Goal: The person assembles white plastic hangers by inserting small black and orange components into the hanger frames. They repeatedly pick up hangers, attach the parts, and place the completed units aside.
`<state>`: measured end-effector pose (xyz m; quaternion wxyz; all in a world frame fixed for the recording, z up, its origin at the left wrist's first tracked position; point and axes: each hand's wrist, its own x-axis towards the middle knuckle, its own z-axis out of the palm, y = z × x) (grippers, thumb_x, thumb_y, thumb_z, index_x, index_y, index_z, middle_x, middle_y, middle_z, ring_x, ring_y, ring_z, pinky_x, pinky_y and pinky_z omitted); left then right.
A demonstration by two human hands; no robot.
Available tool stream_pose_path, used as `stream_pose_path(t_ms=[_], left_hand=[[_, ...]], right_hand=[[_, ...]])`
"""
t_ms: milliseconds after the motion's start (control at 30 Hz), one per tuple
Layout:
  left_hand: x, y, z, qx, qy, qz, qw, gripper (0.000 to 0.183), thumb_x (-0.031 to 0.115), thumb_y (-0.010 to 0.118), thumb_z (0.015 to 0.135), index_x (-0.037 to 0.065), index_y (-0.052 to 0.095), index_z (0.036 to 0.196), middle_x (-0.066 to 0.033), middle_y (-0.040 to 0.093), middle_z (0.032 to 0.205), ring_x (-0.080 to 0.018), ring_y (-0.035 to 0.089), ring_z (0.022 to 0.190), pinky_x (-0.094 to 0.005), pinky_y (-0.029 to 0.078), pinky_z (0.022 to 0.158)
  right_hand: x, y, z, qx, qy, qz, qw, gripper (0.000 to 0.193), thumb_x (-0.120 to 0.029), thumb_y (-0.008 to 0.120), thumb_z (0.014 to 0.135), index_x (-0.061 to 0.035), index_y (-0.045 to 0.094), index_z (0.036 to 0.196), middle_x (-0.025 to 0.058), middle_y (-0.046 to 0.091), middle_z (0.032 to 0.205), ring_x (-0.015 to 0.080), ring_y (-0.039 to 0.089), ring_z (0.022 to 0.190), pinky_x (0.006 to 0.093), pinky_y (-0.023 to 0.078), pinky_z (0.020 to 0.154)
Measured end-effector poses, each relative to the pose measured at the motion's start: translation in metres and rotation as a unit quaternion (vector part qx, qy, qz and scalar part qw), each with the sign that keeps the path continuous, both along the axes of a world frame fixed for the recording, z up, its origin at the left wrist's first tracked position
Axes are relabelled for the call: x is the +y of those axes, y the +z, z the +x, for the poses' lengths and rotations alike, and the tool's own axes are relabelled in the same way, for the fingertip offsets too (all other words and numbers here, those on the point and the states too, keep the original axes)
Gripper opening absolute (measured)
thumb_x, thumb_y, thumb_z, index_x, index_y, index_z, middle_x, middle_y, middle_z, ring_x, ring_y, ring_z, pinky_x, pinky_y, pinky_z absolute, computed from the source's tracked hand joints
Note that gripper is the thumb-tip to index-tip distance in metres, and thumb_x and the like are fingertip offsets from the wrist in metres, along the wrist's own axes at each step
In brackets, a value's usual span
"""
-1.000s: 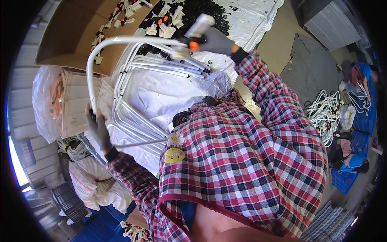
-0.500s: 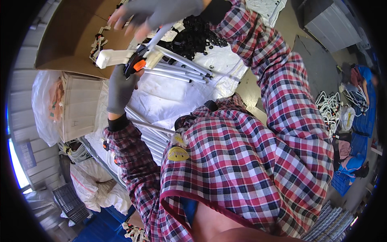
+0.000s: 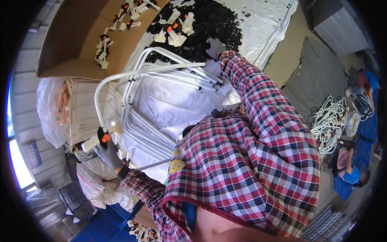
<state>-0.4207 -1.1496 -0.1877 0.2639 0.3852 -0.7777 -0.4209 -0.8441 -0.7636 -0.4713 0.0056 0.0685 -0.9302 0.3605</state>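
Low on the left, my left hand (image 3: 108, 155) in a grey glove is closed around a white plastic fitting (image 3: 90, 143) with a black and orange part. A bent white tube (image 3: 98, 94) rises from this fitting and arches right over the other tubes. My right hand (image 3: 215, 47), also gloved, is at the right side of a pile of small black parts (image 3: 225, 24). Its fingers are curled in at the pile's edge; whatever lies between them is hidden. Several white fittings with orange and black parts (image 3: 176, 29) lie on the pile's left side.
Bent white tubes (image 3: 147, 135) lie stacked on a white sheet (image 3: 169, 103). An open cardboard box (image 3: 74, 44) with more fittings stands far left, above a pale crate (image 3: 86, 109). White sacks (image 3: 100, 183) lie at lower left. Two people in blue sit far right near heaped white tubes (image 3: 328, 125).
My left hand has come down and nearer with the fitting, and the bent tube now shows whole. My right hand has left the tube and moved right to the black parts.
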Motion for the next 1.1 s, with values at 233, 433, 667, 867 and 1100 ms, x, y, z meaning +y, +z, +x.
stream_pose_path(t_ms=[233,433,667,867,1100], left_hand=[[-0.013,-0.009,0.040,0.058,-0.044,-0.014,0.997,0.052,0.023,0.065,0.094,0.006,0.052,0.141,0.0015,0.061,0.098,-0.0040,0.040,0.056,-0.0198,0.033,0.049],[-0.010,-0.014,-0.004,0.037,-0.048,-0.017,0.998,0.048,0.030,0.067,0.091,0.002,0.058,0.129,0.0043,0.048,0.070,-0.0046,0.041,0.053,-0.0212,0.032,0.049],[-0.005,-0.017,-0.021,0.005,-0.012,-0.022,1.000,0.037,0.031,0.066,0.093,0.001,0.063,0.114,0.0042,0.046,0.066,-0.0053,0.042,0.054,-0.0225,0.032,0.050],[-0.005,-0.011,-0.005,0.059,-0.091,-0.023,0.994,0.038,0.023,0.065,0.095,0.002,0.058,0.126,0.0023,0.056,0.078,-0.0041,0.044,0.054,-0.0193,0.034,0.048],[-0.009,-0.014,0.031,0.070,-0.079,0.005,0.994,0.049,0.016,0.061,0.097,0.008,0.049,0.144,0.0033,0.057,0.088,-0.0035,0.040,0.056,-0.0189,0.034,0.050]], right_hand=[[0.025,0.028,0.028,0.046,0.071,-0.096,0.992,0.028,-0.018,0.068,0.087,-0.0097,0.058,0.111,0.0149,0.070,0.089,0.0310,0.070,0.083,0.0376,0.054,0.075],[0.047,0.019,0.057,-0.200,0.188,-0.285,0.919,0.019,-0.008,0.056,0.091,-0.0020,0.060,0.109,0.0095,0.068,0.094,0.0187,0.072,0.077,0.0320,0.058,0.068],[0.069,0.052,0.088,-0.295,0.214,-0.361,0.858,0.039,-0.004,0.041,0.098,-0.0055,0.054,0.135,0.0069,0.067,0.115,0.0126,0.071,0.084,0.0259,0.059,0.070],[0.059,0.089,0.112,-0.245,0.259,-0.395,0.847,0.045,0.001,0.039,0.095,-0.0042,0.051,0.138,0.0107,0.066,0.121,0.0169,0.070,0.094,0.0302,0.057,0.084],[0.070,0.096,0.134,-0.281,0.295,-0.412,0.815,0.048,0.005,0.055,0.087,-0.0003,0.053,0.135,0.0059,0.061,0.115,0.0148,0.058,0.101,0.0262,0.051,0.093]])
